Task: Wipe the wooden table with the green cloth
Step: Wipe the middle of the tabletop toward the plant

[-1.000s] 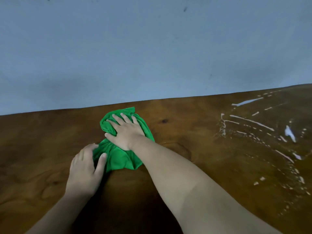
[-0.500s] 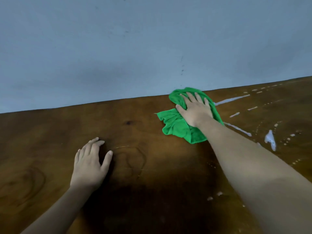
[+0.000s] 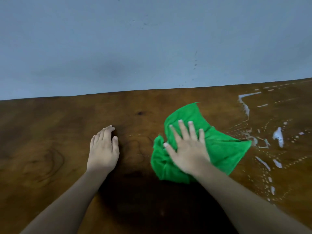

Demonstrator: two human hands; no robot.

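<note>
Back toward the body slides the green cloth [image 3: 217, 146], right hand [image 3: 187, 149] spread flat on it; left hand [image 3: 103, 149] braces the worktop [image 3: 50, 132] (foam [image 3: 278, 137] remains rightward).

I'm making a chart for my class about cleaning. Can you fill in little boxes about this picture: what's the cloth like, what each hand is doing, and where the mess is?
cloth: green cloth, crumpled, lying on the wooden table
right hand: flat on the cloth, fingers spread
left hand: flat on bare wood, apart from the cloth
mess: white wet streaks right of the cloth
behind: plain wall
</note>
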